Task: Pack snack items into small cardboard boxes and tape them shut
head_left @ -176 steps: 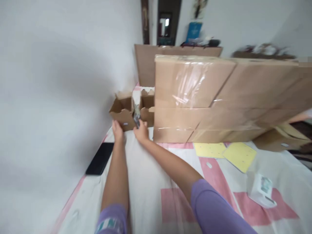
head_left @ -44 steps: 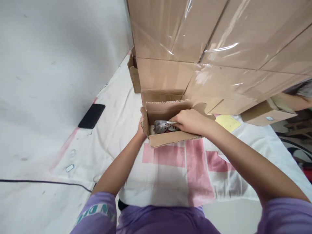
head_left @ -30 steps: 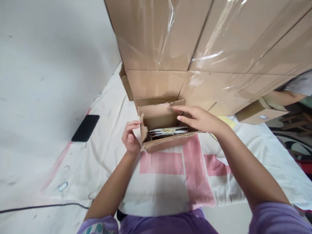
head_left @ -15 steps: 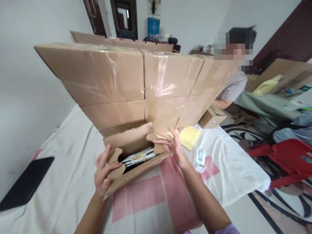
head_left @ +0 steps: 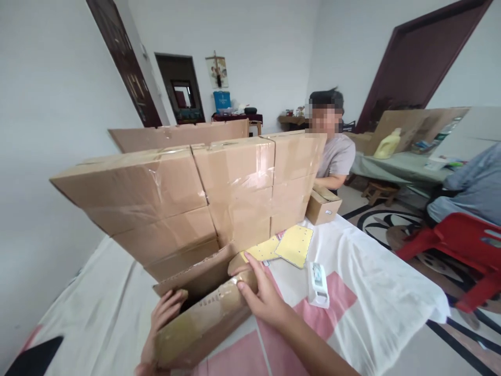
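Observation:
An opened cardboard box [head_left: 203, 324] lies near me on the cloth, tilted so that its taped side faces up toward me. Over its left end curl the fingers of my left hand [head_left: 158, 316], holding the edge and a flap. My right hand [head_left: 264, 295] grips the right end, thumb on the taped outside and fingers over the flap. The inside looks dark, and its contents are hidden from this angle. Two yellow sheets [head_left: 296, 245] lie just beyond my right hand. To the right of them is a white device with a small screen [head_left: 318, 284].
A tall wall of taped cardboard boxes [head_left: 242, 183] stands right behind the box. At its right end a person [head_left: 336, 156] is beside a smaller carton [head_left: 324, 206]. The table's cloth [head_left: 391, 292] ends at the right, near a red chair [head_left: 457, 256]. A black flat object [head_left: 37, 355] lies at lower left.
The box has tipped, so its side shows and the packets inside are out of sight. My right hand, spread beside the flap before, now grips the right end. The view has tilted up.

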A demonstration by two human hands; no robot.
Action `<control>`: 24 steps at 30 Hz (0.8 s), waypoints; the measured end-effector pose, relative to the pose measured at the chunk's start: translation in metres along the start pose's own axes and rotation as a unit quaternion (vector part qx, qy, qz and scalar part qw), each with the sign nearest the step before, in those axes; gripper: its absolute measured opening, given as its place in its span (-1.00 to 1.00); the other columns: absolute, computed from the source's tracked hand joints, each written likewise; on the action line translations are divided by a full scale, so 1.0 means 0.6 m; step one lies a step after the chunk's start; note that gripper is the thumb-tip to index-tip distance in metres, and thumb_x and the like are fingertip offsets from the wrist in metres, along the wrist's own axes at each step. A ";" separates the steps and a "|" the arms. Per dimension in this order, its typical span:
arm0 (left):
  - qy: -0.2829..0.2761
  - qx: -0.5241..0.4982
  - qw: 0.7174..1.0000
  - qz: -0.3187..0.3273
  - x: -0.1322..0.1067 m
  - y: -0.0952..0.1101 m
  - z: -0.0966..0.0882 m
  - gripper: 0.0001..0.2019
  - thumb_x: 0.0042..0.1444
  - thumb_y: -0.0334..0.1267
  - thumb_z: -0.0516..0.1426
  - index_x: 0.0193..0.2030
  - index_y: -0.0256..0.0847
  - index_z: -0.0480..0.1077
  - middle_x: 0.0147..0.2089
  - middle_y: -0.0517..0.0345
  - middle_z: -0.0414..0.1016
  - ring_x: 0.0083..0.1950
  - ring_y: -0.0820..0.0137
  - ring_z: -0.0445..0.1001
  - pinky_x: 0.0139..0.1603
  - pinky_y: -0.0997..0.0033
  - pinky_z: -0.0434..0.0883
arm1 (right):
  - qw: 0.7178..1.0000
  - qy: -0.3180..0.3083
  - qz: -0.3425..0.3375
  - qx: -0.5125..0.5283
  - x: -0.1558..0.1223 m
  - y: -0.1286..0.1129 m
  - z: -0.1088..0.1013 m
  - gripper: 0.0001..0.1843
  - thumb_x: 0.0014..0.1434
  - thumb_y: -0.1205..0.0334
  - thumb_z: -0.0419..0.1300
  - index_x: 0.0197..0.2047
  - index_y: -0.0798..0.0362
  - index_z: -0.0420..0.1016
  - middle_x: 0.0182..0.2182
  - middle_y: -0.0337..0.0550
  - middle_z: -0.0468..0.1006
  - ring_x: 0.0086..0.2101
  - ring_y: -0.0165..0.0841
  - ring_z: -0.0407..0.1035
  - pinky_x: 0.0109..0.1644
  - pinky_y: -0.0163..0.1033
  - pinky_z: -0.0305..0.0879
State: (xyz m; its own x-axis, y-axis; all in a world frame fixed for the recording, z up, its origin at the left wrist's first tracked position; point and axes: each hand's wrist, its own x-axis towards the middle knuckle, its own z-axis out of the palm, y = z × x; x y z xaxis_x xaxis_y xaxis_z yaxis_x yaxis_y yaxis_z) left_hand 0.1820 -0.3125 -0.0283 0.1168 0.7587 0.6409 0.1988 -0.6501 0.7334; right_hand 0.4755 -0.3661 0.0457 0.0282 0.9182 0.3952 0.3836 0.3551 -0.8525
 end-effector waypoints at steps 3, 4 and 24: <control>0.030 -0.002 0.994 -0.102 -0.003 0.031 0.016 -0.55 0.31 0.16 0.05 0.26 0.13 0.37 0.55 0.16 0.20 0.56 -0.06 0.15 0.45 -0.29 0.32 | 0.998 0.051 0.008 -0.029 0.006 -0.003 0.001 -0.27 0.36 0.21 0.13 0.53 -0.16 0.04 0.32 0.00 0.38 0.33 -0.11 0.26 0.43 0.07 0.23; 0.037 0.009 0.990 -0.133 -0.001 0.043 0.021 -0.52 0.30 0.07 0.09 0.33 0.15 0.29 0.61 0.19 0.03 0.58 -0.08 0.08 0.44 -0.29 0.33 | 0.997 0.064 0.015 -0.027 0.009 0.000 0.001 -0.24 0.33 0.24 0.14 0.54 -0.15 0.03 0.38 0.00 0.29 0.39 -0.11 0.17 0.45 0.10 0.20; -0.053 0.447 0.892 0.041 0.036 0.158 0.025 -0.76 0.31 -0.04 0.14 -0.09 -0.02 0.59 0.06 0.01 0.63 0.15 0.06 0.48 0.17 -0.02 0.21 | 0.984 0.042 0.011 -0.171 0.008 -0.016 -0.016 -0.59 0.40 0.17 0.02 0.09 0.00 0.65 0.34 0.06 0.44 0.25 -0.04 0.43 0.31 0.13 0.41</control>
State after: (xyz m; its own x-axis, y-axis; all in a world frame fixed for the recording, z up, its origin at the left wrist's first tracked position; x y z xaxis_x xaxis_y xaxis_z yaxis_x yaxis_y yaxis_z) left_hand 0.2179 -0.3572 0.0515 0.2486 0.7400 0.6250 0.8767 -0.4463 0.1797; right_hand 0.4808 -0.3668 0.0590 0.1115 0.9019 0.4173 0.6698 0.2420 -0.7020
